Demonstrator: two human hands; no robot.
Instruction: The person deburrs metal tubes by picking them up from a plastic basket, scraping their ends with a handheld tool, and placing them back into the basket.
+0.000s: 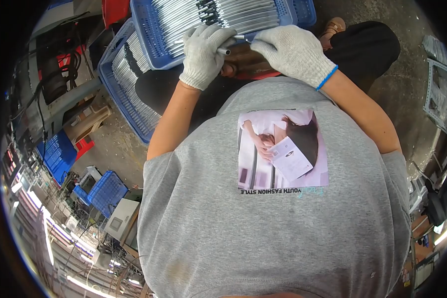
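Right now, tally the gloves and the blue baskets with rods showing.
Gloves: 2 (left glove, right glove)
Baskets showing rods: 2 (left basket, right basket)
Total: 4

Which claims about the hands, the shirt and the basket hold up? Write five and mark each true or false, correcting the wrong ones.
1. The left hand and right hand are both gloved. True.
2. The left hand is empty. False: it holds a metal tube.
3. The blue-edged cuff is on the left hand. False: the blue-edged cuff is on the right hand.
4. Metal rods lie in the blue basket beyond the hands. True.
5. The shirt is plain. False: the grey shirt bears a printed picture.
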